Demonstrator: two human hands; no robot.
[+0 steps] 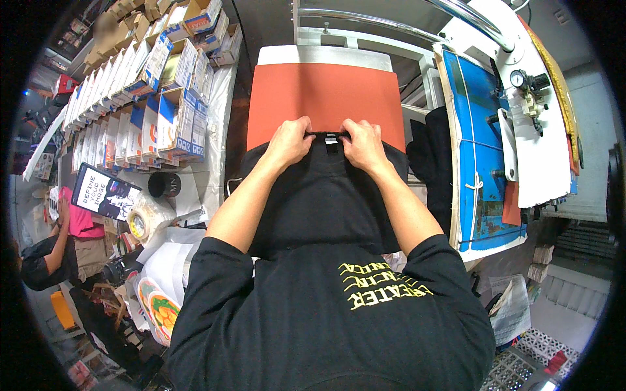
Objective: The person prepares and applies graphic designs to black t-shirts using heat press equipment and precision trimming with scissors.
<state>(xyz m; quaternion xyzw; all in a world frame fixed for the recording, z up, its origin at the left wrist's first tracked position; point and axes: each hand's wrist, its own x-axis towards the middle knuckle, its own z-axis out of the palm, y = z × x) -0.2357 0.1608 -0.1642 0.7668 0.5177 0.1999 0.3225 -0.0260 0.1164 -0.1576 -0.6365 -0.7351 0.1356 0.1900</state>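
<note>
A black T-shirt (pixel 319 202) lies spread in front of me, its upper part over the flat orange pad (pixel 323 94) of a press. My left hand (pixel 291 140) pinches the left side of the neckline, fingers closed on the fabric. On the other side of the collar, my right hand (pixel 363 144) grips the edge the same way. Between the two hands a small white label (pixel 331 141) shows inside the neck. The shirt's lower part reaches back toward my body, where my own black clothing hides its end.
Chrome bars (pixel 372 23) cross behind the pad. At right stand a blue panel (pixel 479 150) tied with white cord and a pressure gauge (pixel 518 79). Left are open cardboard boxes (pixel 179 124), a tablet-like screen (pixel 104 190) and a tape roll (pixel 138 225). Another person (pixel 49 260) is at far left.
</note>
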